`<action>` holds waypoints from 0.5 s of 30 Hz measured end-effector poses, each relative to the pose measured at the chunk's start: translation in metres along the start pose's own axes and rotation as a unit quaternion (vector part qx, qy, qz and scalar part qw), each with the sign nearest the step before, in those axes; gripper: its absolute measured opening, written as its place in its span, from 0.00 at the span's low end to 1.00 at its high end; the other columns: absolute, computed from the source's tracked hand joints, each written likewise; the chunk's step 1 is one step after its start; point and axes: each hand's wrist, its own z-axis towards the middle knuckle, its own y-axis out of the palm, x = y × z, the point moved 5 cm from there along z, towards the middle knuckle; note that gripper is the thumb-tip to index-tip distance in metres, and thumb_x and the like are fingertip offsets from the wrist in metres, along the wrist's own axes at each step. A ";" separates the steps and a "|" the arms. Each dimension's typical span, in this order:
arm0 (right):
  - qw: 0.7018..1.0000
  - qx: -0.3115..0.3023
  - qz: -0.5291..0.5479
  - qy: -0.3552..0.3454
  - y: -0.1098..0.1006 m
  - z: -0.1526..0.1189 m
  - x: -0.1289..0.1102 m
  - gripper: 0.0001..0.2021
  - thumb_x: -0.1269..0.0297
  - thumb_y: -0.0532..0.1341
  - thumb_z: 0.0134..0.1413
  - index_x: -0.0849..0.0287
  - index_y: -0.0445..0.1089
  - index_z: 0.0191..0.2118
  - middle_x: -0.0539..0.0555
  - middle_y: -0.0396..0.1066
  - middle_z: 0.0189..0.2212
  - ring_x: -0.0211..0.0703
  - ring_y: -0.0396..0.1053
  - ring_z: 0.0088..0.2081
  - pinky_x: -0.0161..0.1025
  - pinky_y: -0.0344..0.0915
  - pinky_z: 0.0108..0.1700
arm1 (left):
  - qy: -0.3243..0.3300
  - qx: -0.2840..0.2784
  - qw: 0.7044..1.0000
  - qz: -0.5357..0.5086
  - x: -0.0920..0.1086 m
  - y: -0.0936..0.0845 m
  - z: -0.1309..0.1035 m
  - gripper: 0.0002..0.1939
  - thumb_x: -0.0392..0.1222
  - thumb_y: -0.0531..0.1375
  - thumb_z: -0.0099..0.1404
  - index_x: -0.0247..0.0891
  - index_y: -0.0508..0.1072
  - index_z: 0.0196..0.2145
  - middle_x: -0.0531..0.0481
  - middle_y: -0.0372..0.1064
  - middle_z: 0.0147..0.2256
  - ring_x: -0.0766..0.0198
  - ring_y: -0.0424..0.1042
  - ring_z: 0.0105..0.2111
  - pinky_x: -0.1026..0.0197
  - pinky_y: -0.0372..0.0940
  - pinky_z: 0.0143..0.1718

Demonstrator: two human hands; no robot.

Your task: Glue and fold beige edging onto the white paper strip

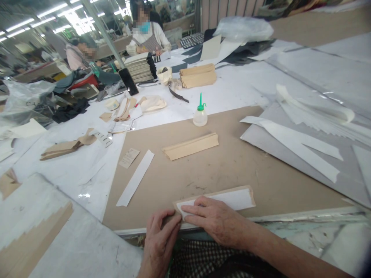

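A white strip [236, 199] lies on a slightly larger tan strip [253, 197] at the front edge of the brown board [226, 170]. My left hand [162, 235] pinches the left end of the tan strip between thumb and fingers. Across the left part of the white strip, my right hand [216, 218] rests with its fingers stretched out and pressing down. Behind them lies a folded tan strip [191, 146]. Another white strip [135, 177] and a small paper label [129, 158] lie to the left.
A clear squeeze bottle [200, 117] with a green spout stands at the board's back edge. White strips [301, 143] lie on a grey sheet [278, 154] at right. Stepped tan pieces [37, 239] lie front left. A phone [128, 82] leans farther back; a co-worker [149, 38] sits beyond.
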 end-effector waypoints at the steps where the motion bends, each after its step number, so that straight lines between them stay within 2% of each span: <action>1: 1.000 0.002 0.002 -0.001 -0.001 0.000 0.000 0.16 0.74 0.54 0.65 0.63 0.70 0.55 0.58 0.67 0.60 0.49 0.62 0.50 0.44 0.64 0.56 | 0.005 -0.004 1.000 0.006 -0.001 0.000 -0.001 0.17 0.37 0.58 0.70 0.50 0.75 0.53 0.45 0.66 0.49 0.58 0.67 0.48 0.56 0.70 0.47; 12: 1.000 0.002 0.004 -0.002 -0.002 0.000 -0.001 0.17 0.73 0.55 0.66 0.63 0.69 0.58 0.59 0.65 0.62 0.48 0.63 0.50 0.45 0.65 0.57 | 0.090 -0.030 0.992 0.079 0.009 -0.006 0.008 0.20 0.32 0.54 0.70 0.45 0.71 0.57 0.44 0.67 0.50 0.56 0.65 0.49 0.56 0.66 0.48; 15: 1.000 -0.008 -0.003 -0.003 -0.001 0.001 -0.001 0.17 0.74 0.55 0.66 0.65 0.69 0.58 0.59 0.63 0.63 0.49 0.62 0.51 0.46 0.65 0.57 | 0.111 -0.056 0.986 0.107 0.012 -0.006 0.010 0.21 0.31 0.53 0.70 0.42 0.69 0.59 0.42 0.67 0.50 0.54 0.64 0.49 0.54 0.64 0.47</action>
